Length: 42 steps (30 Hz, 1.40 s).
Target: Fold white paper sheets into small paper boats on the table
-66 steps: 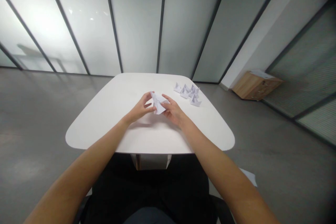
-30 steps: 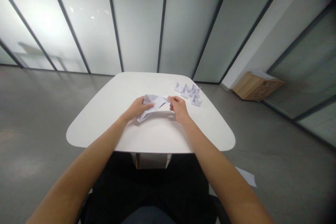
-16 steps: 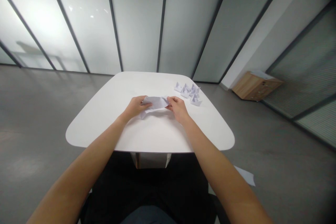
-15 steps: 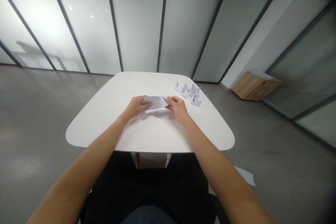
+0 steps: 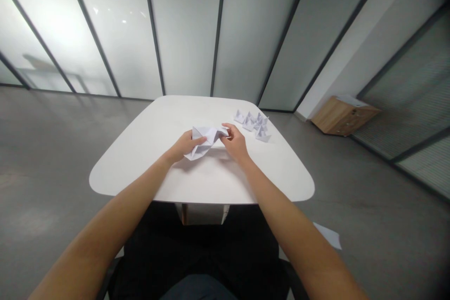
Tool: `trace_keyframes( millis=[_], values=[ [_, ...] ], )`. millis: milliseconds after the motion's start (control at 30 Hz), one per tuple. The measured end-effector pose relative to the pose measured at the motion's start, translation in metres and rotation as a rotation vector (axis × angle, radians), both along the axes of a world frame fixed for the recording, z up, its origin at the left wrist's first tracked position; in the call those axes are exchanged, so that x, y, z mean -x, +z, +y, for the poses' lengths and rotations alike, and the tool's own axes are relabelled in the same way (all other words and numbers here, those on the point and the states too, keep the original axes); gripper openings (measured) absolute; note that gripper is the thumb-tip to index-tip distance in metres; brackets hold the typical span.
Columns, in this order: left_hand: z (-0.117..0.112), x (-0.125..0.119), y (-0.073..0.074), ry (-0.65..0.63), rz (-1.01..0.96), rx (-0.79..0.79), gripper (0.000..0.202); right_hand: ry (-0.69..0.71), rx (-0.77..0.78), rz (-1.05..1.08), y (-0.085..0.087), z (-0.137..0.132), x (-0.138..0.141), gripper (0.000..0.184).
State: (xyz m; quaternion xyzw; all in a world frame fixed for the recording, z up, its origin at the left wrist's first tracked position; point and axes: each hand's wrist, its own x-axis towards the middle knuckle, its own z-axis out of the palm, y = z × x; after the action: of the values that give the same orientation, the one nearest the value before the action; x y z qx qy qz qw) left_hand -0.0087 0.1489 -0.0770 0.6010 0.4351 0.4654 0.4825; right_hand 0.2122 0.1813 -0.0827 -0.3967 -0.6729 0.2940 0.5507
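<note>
Paper, white, half-folded, held just above table near its middle. Left hand pinches paper's left side, thumb on top. Right hand pinches right tip between thumb and fingers. Boats, small paper cluster, on table right of right hand, apart from it. Sheet on floor, right.

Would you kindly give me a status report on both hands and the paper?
Left hand and right hand both grip the part-folded paper. Small paper boats apart on the table, right side. Nothing blocks the hands.
</note>
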Motion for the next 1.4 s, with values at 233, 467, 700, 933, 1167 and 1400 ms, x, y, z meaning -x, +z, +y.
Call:
trace_keyframes(
  millis=[233, 467, 700, 933, 1167, 1400],
  values=[
    [-0.004, -0.002, 0.001, -0.115, -0.017, 0.089, 0.058, 0.064, 0.216, 0.381, 0.0, 0.001, 0.002, 0.036],
    [0.002, -0.001, -0.004, 0.009, 0.111, -0.067, 0.051, 0.134, 0.523, 0.643, 0.004, 0.003, 0.001, 0.03],
    [0.007, 0.002, -0.007, 0.314, 0.476, -0.34, 0.036, 0.11, 0.318, 0.362, -0.001, -0.001, 0.008, 0.026],
    [0.003, -0.007, -0.004, 0.071, 0.432, -0.446, 0.038, 0.166, 0.31, 0.245, -0.012, -0.004, 0.021, 0.04],
    [-0.003, -0.008, -0.004, -0.107, 0.315, -0.375, 0.067, 0.293, 0.472, 0.348, -0.003, -0.012, 0.022, 0.042],
    [-0.009, -0.012, 0.003, -0.202, 0.12, -0.195, 0.062, 0.345, 0.542, 0.367, 0.003, -0.017, 0.022, 0.038]
  ],
)
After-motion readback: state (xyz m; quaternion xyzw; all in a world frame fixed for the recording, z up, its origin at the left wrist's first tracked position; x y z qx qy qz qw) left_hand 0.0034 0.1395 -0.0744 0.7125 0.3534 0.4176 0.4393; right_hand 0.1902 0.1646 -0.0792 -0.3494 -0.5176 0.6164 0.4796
